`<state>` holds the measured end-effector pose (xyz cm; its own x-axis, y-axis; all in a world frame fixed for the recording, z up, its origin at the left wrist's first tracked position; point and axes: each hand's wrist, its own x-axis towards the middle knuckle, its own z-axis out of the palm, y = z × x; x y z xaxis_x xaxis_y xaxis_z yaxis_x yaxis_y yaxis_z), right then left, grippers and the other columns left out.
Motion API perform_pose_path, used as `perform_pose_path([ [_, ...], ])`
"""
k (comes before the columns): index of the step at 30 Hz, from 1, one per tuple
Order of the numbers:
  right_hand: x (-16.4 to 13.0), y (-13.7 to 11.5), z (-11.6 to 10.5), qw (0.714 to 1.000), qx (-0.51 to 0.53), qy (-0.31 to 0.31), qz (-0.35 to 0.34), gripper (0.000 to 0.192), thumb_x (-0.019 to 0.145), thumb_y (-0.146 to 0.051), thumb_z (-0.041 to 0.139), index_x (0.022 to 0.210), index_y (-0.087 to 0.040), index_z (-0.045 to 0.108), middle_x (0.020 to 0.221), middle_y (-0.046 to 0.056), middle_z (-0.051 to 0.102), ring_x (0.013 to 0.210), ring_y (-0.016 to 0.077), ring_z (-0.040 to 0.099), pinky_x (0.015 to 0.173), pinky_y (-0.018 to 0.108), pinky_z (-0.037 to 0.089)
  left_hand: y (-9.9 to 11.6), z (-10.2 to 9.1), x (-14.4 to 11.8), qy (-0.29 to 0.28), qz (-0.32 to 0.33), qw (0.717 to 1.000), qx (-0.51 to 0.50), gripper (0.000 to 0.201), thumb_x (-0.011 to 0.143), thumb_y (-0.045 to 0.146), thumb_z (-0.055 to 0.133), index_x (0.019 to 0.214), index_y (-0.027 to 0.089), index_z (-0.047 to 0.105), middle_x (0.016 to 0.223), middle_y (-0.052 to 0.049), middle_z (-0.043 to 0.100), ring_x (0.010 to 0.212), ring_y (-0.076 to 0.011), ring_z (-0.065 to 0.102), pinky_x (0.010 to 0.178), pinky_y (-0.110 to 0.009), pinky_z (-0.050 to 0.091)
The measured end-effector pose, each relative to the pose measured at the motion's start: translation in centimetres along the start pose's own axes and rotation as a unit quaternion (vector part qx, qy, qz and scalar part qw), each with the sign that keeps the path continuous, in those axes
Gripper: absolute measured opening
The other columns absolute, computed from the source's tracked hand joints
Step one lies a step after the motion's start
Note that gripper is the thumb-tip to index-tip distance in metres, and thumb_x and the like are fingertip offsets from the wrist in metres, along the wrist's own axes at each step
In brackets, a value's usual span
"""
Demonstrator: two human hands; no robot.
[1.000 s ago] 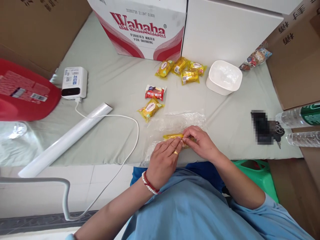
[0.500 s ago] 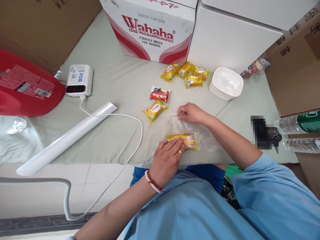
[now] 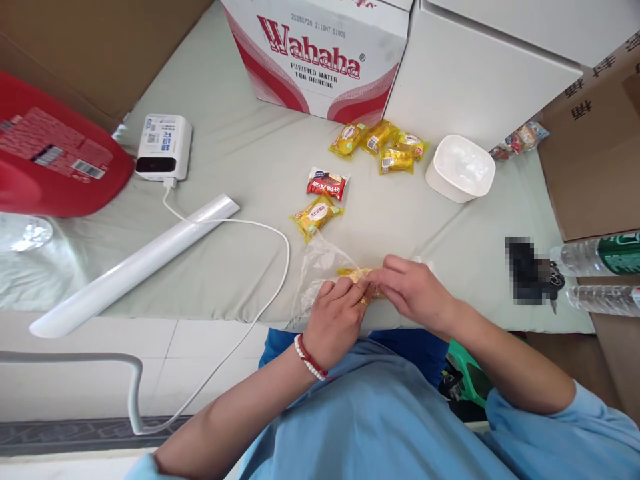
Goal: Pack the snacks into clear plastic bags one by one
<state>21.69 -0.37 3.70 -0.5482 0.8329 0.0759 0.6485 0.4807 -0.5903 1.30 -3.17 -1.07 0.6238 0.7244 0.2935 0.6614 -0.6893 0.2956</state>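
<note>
Both hands were closed over one yellow snack packet (image 3: 353, 273) at the near edge of the table (image 3: 240, 167), pinching it inside a sheet of clear plastic wrap (image 3: 320, 260). Left hand (image 3: 336, 319) pressed down with fingertips on the packet's left end, ring showing, beaded bracelet at the wrist. Right hand (image 3: 415, 290) came in from the other side, thumb and fingers nipped onto the packet and the film together, so that the two hands met over it. Most of the packet was hidden under the fingers; only a strip of yellow peeked out.

Film bulged up loose on the far left side of the packet, crinkled and standing off the cloth. To do this well, I would judge, the left hand ought to pin the packet flat while the right draws the film taut across it, since slack wrap bunches and clings to itself.

Further back, a second yellow packet (image 3: 316, 215) and a red packet (image 3: 327, 183) lay just beside each other mid-table. A cluster of yellow packets (image 3: 380, 141) sat near the far edge by a white dish (image 3: 461, 168). A white roll (image 3: 133, 270) lay slantwise toward the left, crossed by a white cable (image 3: 240, 227) running from a white charger (image 3: 164, 147).
</note>
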Motion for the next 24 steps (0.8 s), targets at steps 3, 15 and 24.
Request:
perform_pose_path([
  [3, -1.8, -0.1, 2.0, 0.999, -0.002, 0.039, -0.029, 0.033, 0.105, -0.022, 0.042, 0.125, -0.025, 0.068, 0.081, 0.003, 0.056, 0.073, 0.0172, 0.054, 0.066, 0.028, 0.046, -0.5, 0.9, -0.3, 0.033, 0.008, 0.998, -0.045, 0.029, 0.103, 0.018, 0.049, 0.121, 0.022, 0.071, 0.113, -0.008, 0.077, 0.099, -0.0231, 0.067, 0.080, -0.040, 0.053],
  [15, -3.0, 1.2, 4.4, 0.992, 0.126, 0.009, 0.029, 0.030, 0.105, -0.042, 0.049, 0.112, -0.029, 0.075, 0.091, 0.006, 0.068, 0.089, 0.0225, 0.064, 0.085, 0.040, 0.056, -2.0, 2.9, -2.3, 0.227, -0.081, 0.969, -0.056, 0.034, 0.091, 0.023, 0.072, 0.123, 0.029, 0.061, 0.112, -0.008, 0.071, 0.112, -0.0243, 0.069, 0.096, -0.043, 0.057],
  [24, -2.6, 1.0, 4.2, 0.997, 0.072, -0.012, 0.018, 0.030, 0.105, -0.034, 0.046, 0.114, -0.026, 0.073, 0.089, 0.006, 0.066, 0.086, 0.0220, 0.060, 0.081, 0.036, 0.052, -3.8, 0.1, -2.3, 0.122, 0.013, 0.992, -0.036, 0.030, 0.095, 0.019, 0.064, 0.116, 0.040, 0.068, 0.120, 0.002, 0.076, 0.134, -0.0245, 0.059, 0.123, -0.059, 0.025],
])
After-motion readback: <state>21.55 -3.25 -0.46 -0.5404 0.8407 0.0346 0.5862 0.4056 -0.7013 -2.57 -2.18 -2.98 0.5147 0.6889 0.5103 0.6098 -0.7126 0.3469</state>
